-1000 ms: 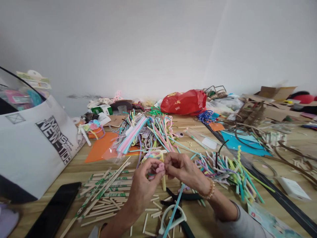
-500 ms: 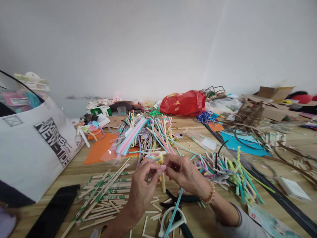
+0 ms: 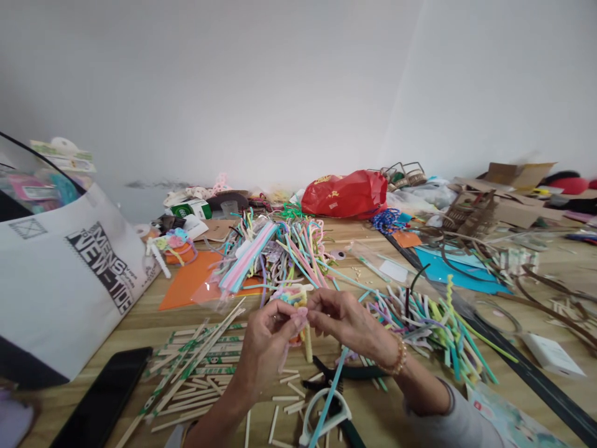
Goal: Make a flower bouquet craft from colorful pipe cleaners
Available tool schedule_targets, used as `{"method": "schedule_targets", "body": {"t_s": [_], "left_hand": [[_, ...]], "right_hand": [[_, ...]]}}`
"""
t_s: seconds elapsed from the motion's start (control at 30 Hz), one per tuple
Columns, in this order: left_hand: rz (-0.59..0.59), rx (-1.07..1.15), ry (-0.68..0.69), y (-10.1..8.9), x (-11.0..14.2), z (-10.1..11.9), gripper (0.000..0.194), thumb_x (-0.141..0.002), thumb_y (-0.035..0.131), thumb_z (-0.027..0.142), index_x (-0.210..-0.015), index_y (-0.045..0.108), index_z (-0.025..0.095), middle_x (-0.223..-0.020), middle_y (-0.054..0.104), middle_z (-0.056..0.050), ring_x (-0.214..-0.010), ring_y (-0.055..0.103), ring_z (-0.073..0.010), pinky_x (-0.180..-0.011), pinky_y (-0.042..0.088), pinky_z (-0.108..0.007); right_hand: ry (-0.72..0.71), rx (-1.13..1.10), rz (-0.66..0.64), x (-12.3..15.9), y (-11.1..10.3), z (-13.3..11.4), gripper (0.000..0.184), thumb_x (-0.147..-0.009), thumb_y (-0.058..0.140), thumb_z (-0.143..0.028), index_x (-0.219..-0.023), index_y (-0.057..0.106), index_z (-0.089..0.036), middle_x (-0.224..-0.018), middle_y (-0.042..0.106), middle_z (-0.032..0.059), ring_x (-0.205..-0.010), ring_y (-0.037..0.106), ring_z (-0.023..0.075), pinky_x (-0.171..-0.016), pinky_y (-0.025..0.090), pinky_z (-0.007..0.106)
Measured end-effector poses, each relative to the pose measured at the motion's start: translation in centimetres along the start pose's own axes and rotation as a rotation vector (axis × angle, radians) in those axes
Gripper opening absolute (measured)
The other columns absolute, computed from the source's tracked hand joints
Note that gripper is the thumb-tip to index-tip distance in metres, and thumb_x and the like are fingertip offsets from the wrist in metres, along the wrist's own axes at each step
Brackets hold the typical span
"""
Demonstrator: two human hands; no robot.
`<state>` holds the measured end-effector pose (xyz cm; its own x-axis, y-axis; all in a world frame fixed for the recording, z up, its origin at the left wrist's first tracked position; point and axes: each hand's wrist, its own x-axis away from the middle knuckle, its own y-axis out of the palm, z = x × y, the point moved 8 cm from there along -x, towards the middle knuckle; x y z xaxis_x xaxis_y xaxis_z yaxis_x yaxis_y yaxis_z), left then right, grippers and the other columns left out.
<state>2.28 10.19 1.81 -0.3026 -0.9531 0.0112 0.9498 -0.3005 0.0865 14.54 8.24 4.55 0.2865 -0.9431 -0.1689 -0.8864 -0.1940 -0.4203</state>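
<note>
A small curled piece of pink pipe cleaner (image 3: pixel 300 313) sits between my two hands at the middle of the table. My left hand (image 3: pixel 268 339) pinches it with thumb and fingertips, and a pinkish tail hangs below the fingers. From the other side, my right hand (image 3: pixel 342 320) closes its fingertips at the curl's edge; part of the grip is hidden. Right behind the hands stands a pastel and yellow pipe-cleaner piece (image 3: pixel 308 345), partly covered. Below them lie dark-handled pliers (image 3: pixel 347 429), white-handled scissors (image 3: pixel 345 410) and a blue pipe cleaner (image 3: pixel 329 398) across them.
Wooden sticks (image 3: pixel 200 361) and a black phone (image 3: pixel 105 395) lie to the left, beside a white bag (image 3: pixel 46 280). Pipe-cleaner heaps (image 3: pixel 280 249) are ahead, with cut pieces (image 3: pixel 429 323) at right. A red bag (image 3: pixel 345 194) rests near the wall.
Both hands stay close together while the pink curl turns slightly between the fingertips. My left hand has tilted a little, and a pinkish tail now shows beneath it.
</note>
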Motion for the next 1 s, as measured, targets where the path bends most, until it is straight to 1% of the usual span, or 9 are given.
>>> {"method": "schedule_targets", "body": {"t_s": [0.07, 0.23, 0.33, 0.43, 0.57, 0.63, 0.7, 0.83, 1.0], "left_hand": [[0.016, 0.059, -0.025, 0.1, 0.1, 0.1, 0.023, -0.066, 0.077, 0.033, -0.065, 0.062, 0.016, -0.060, 0.062, 0.002, -0.053, 0.059, -0.0133, -0.048, 0.053, -0.023], [-0.009, 0.069, 0.034, 0.1, -0.3, -0.1, 0.021, -0.065, 0.079, 0.031, -0.072, 0.069, 0.015, -0.068, 0.069, -0.002, -0.062, 0.063, -0.0137, -0.057, 0.052, -0.021], [-0.045, 0.099, -0.012, 0.2, -0.5, -0.8, 0.024, -0.064, 0.080, 0.034, -0.076, 0.070, 0.014, -0.066, 0.069, -0.003, -0.059, 0.062, -0.0140, -0.053, 0.053, -0.023], [-0.095, 0.157, -0.059, 0.6, -0.5, -0.8, 0.028, -0.057, 0.084, 0.034, -0.070, 0.070, 0.014, -0.060, 0.066, -0.001, -0.055, 0.059, -0.0130, -0.052, 0.052, -0.024], [-0.123, 0.127, -0.049, 0.8, -0.4, -0.2, 0.031, -0.050, 0.087, 0.034, -0.065, 0.068, 0.014, -0.058, 0.063, 0.000, -0.054, 0.060, -0.0138, -0.050, 0.050, -0.024], [-0.136, 0.108, -0.046, 0.9, -0.3, -0.1, 0.029, -0.052, 0.086, 0.033, -0.063, 0.067, 0.015, -0.056, 0.062, 0.001, -0.052, 0.058, -0.0126, -0.049, 0.048, -0.022], [-0.152, 0.130, -0.056, 0.9, -0.2, -0.1, 0.026, -0.057, 0.084, 0.034, -0.063, 0.067, 0.015, -0.055, 0.061, 0.001, -0.051, 0.056, -0.0116, -0.047, 0.045, -0.021], [-0.157, 0.176, -0.063, 0.8, -0.3, -0.5, 0.020, -0.067, 0.078, 0.031, -0.064, 0.065, 0.015, -0.054, 0.059, 0.002, -0.051, 0.051, -0.0095, -0.042, 0.039, -0.017], [-0.149, 0.163, -0.032, 0.5, -0.6, -1.1, 0.019, -0.071, 0.076, 0.029, -0.065, 0.065, 0.014, -0.056, 0.058, 0.002, -0.053, 0.051, -0.0088, -0.050, 0.044, -0.019]], "right_hand": [[0.039, -0.041, -0.008, -0.1, 0.1, 0.5, 0.019, -0.090, 0.055, -0.032, -0.082, 0.058, -0.016, -0.066, 0.058, -0.0013, -0.059, 0.052, 0.0107, -0.054, 0.038, 0.021], [0.052, -0.009, -0.014, 0.0, 0.2, 0.9, 0.027, -0.088, 0.058, -0.040, -0.078, 0.060, -0.015, -0.062, 0.057, -0.0017, -0.055, 0.051, 0.0100, -0.051, 0.037, 0.020], [0.057, -0.046, -0.025, 0.1, 0.2, 1.0, 0.030, -0.087, 0.060, -0.044, -0.079, 0.059, -0.015, -0.062, 0.058, -0.0013, -0.054, 0.052, 0.0100, -0.050, 0.038, 0.020], [0.079, -0.108, -0.037, 0.2, 0.1, 1.2, 0.033, -0.083, 0.063, -0.047, -0.078, 0.059, -0.015, -0.061, 0.059, -0.0013, -0.053, 0.053, 0.0100, -0.050, 0.040, 0.019], [0.150, -0.272, -0.123, 0.3, 0.7, 1.5, 0.036, -0.080, 0.066, -0.050, -0.078, 0.058, -0.015, -0.060, 0.060, -0.0016, -0.050, 0.056, 0.0097, -0.049, 0.044, 0.019], [0.167, -0.350, -0.172, 0.3, 0.9, 1.3, 0.037, -0.079, 0.068, -0.050, -0.078, 0.057, -0.014, -0.063, 0.062, -0.0009, -0.051, 0.058, 0.0097, -0.050, 0.046, 0.020], [0.168, -0.387, -0.201, 0.3, 1.1, 1.1, 0.037, -0.078, 0.068, -0.050, -0.079, 0.058, -0.014, -0.066, 0.063, 0.0001, -0.053, 0.059, 0.0096, -0.053, 0.048, 0.021], [0.146, -0.351, -0.174, 0.2, 0.8, 0.9, 0.034, -0.080, 0.068, -0.045, -0.085, 0.061, -0.013, -0.069, 0.064, 0.0010, -0.055, 0.058, 0.0094, -0.054, 0.045, 0.020], [0.035, -0.108, -0.061, 0.3, 0.1, 0.3, 0.015, -0.082, 0.066, -0.027, -0.083, 0.063, -0.013, -0.068, 0.061, -0.0010, -0.059, 0.050, 0.0088, -0.053, 0.036, 0.019]]}}
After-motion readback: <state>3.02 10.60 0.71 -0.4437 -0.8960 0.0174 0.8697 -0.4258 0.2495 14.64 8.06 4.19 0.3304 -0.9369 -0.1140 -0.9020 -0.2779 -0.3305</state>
